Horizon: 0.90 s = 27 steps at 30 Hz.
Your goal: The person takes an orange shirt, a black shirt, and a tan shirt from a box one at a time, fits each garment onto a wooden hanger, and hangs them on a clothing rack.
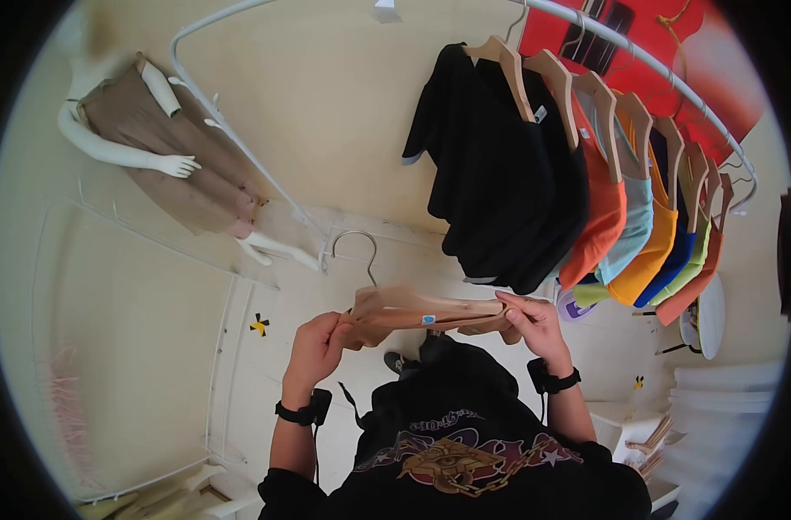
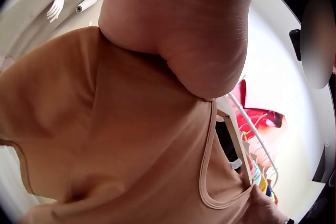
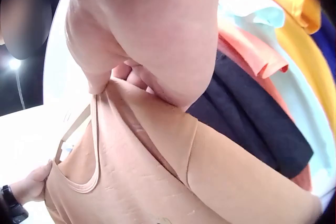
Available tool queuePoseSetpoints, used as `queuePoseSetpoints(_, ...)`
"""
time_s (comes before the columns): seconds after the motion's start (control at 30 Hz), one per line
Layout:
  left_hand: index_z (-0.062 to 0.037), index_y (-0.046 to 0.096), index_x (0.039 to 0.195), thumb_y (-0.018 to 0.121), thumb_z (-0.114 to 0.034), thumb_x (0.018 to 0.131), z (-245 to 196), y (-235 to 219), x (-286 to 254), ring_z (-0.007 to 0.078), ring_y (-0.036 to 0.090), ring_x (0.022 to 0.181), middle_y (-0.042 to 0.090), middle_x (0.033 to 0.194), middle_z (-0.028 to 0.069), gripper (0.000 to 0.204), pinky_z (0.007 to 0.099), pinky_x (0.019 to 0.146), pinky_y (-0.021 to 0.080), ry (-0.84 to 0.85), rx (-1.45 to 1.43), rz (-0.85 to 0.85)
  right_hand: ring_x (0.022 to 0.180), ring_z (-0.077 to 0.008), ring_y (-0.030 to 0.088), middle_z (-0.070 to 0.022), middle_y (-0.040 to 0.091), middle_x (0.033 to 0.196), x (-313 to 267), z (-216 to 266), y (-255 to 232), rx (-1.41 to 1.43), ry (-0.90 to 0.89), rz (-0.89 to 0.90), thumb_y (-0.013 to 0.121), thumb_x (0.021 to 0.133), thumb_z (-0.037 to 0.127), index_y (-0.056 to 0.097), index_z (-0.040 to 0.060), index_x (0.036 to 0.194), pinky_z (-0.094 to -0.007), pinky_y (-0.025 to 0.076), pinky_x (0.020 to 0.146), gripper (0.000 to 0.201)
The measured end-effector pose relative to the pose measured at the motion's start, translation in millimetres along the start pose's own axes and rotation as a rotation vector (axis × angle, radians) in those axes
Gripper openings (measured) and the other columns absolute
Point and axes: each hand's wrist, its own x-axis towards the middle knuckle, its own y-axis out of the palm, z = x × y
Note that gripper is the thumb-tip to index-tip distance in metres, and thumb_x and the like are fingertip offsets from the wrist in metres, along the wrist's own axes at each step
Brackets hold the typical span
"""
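Observation:
A tan T-shirt (image 2: 131, 129) is stretched between both hands at chest height, a small label inside its neckline. Inside it sits a wooden hanger (image 1: 387, 297), its metal hook pointing up and away from the body. My left hand (image 1: 315, 347) grips one shoulder of the shirt by the neckline. At the other shoulder, my right hand (image 1: 538, 328) pinches the fabric between thumb and fingers, as the right wrist view shows close up. The shirt's body hangs below the hands, mostly hidden in the head view.
Ahead to the right, a white rail (image 1: 625, 43) carries several shirts on wooden hangers, a black shirt (image 1: 491, 182) nearest. A mannequin (image 1: 122, 152) in a brown dress stands at the left. Behind the right arm is a white shelf (image 1: 621, 433); a round stool (image 1: 710, 316) stands farther right.

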Motion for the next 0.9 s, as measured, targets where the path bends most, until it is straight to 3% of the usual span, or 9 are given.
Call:
queuePoseSetpoints(0.1, 0.0001, 0.068, 0.094, 0.065, -0.016, 0.104, -2, -19, 22, 0.0324, 0.057, 0.065, 0.059, 0.075, 0.0157, 0.019, 0.0383, 0.061, 0.046, 0.042, 0.026, -0.044, 0.091, -0.0182, 0.073, -0.0127, 0.080, 0.102, 51, 11, 18, -0.063, -0.149, 0.014, 0.066, 0.107, 0.015, 0.076, 0.0002, 0.131, -0.0299, 0.056, 0.084, 0.030)
queuePoseSetpoints(0.17, -0.0003, 0.069, 0.095, 0.065, -0.016, 0.104, -4, -29, 33, 0.0323, 0.057, 0.066, 0.060, 0.075, 0.0151, 0.019, 0.0382, 0.062, 0.047, 0.067, 0.056, -0.083, 0.084, -0.0169, 0.071, -0.0138, 0.079, 0.104, 85, 13, 30, -0.107, -0.294, 0.110, 0.066, 0.107, 0.011, 0.077, 0.0011, 0.128, -0.0294, 0.055, 0.074, 0.026)
queuePoseSetpoints(0.37, -0.0008, 0.070, 0.095, 0.067, -0.018, 0.103, -9, -65, 76, 0.0330, 0.059, 0.068, 0.060, 0.076, 0.0139, 0.019, 0.0390, 0.063, 0.048, 0.057, 0.187, -0.122, 0.079, -0.0281, 0.073, -0.0145, 0.076, 0.094, 158, 33, 59, -0.095, -0.381, 0.164, 0.075, 0.099, 0.019, 0.076, 0.0055, 0.131, -0.0347, 0.056, 0.071, 0.034)
queuePoseSetpoints(0.43, -0.0010, 0.070, 0.094, 0.068, -0.019, 0.103, -13, -71, 92, 0.0334, 0.059, 0.068, 0.060, 0.076, 0.0138, 0.020, 0.0395, 0.063, 0.048, 0.068, 0.216, -0.102, 0.074, -0.0326, 0.070, -0.0157, 0.073, 0.088, 170, 53, 52, -0.348, -0.266, 0.198, 0.080, 0.094, 0.021, 0.077, 0.0059, 0.118, -0.0365, 0.054, 0.066, 0.029)
queuePoseSetpoints(0.5, -0.0009, 0.069, 0.095, 0.068, -0.019, 0.102, -12, -73, 110, 0.0333, 0.059, 0.067, 0.059, 0.076, 0.0141, 0.020, 0.0390, 0.063, 0.048, 0.068, 0.224, -0.057, 0.069, -0.0372, 0.065, -0.0154, 0.065, 0.075, 176, 44, 41, -0.328, -0.262, 0.234, 0.084, 0.087, 0.020, 0.073, 0.0045, 0.100, -0.0406, 0.049, 0.059, 0.023)
queuePoseSetpoints(0.6, -0.0023, 0.071, 0.098, 0.076, -0.019, 0.097, -12, -73, 148, 0.0348, 0.063, 0.070, 0.064, 0.080, 0.0130, 0.017, 0.0399, 0.063, 0.051, 0.113, 0.248, 0.024, 0.067, -0.0368, 0.064, -0.0154, 0.065, 0.075, 169, 48, 22, -0.330, -0.329, 0.177, 0.085, 0.085, 0.017, 0.073, 0.0029, 0.098, -0.0403, 0.049, 0.059, 0.023)
queuePoseSetpoints(0.7, -0.0016, 0.070, 0.099, 0.081, -0.022, 0.093, -8, -75, 194, 0.0332, 0.062, 0.069, 0.063, 0.080, 0.0122, 0.024, 0.0384, 0.061, 0.049, 0.295, 0.244, 0.020, 0.065, -0.0354, 0.064, -0.0150, 0.065, 0.074, 153, 66, 4, -0.306, -0.360, -0.029, 0.084, 0.083, 0.014, 0.072, 0.0002, 0.095, -0.0390, 0.050, 0.060, 0.022)
queuePoseSetpoints(0.83, -0.0014, 0.069, 0.100, 0.085, -0.026, 0.090, 3, -70, 255, 0.0302, 0.061, 0.070, 0.063, 0.083, 0.0114, 0.031, 0.0356, 0.063, 0.050, 0.368, 0.122, 0.094, 0.065, -0.0318, 0.066, -0.0135, 0.066, 0.074, 122, 84, -12, -0.320, -0.262, -0.224, 0.085, 0.082, 0.013, 0.072, -0.0007, 0.093, -0.0359, 0.050, 0.061, 0.022)
queuePoseSetpoints(0.9, -0.0022, 0.069, 0.104, 0.082, -0.022, 0.094, 2, -63, 289, 0.0282, 0.064, 0.075, 0.066, 0.088, 0.0109, 0.026, 0.0340, 0.068, 0.051, 0.377, 0.032, 0.106, 0.064, -0.0292, 0.066, -0.0122, 0.067, 0.074, 111, 88, -10, -0.301, -0.175, -0.348, 0.087, 0.083, 0.015, 0.072, 0.0001, 0.091, -0.0348, 0.049, 0.060, 0.022)
